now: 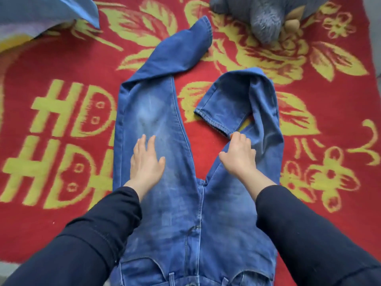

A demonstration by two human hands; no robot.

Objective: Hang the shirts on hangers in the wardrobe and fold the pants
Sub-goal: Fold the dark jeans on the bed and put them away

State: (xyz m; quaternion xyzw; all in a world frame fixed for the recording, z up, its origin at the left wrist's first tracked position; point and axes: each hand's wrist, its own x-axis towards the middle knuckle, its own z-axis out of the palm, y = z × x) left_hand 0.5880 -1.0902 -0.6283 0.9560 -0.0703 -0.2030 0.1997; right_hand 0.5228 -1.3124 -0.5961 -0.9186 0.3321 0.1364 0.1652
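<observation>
A pair of faded blue jeans (179,213) lies face up on a red and yellow blanket (51,65), waistband towards me. The left leg bends away to the upper right. The right leg is doubled back, so its hem lies near my right hand. My left hand (145,162) rests flat on the left leg with straight fingers. My right hand (240,155) lies on the right leg, fingers curled at the hem of the folded-back part; whether it pinches the cloth is hidden. Both arms wear black sleeves.
A grey plush toy (266,15) sits at the far edge, right of centre. A light blue cloth (41,11) lies at the far left corner. The blanket's right edge shows a pale surface (376,38) beyond.
</observation>
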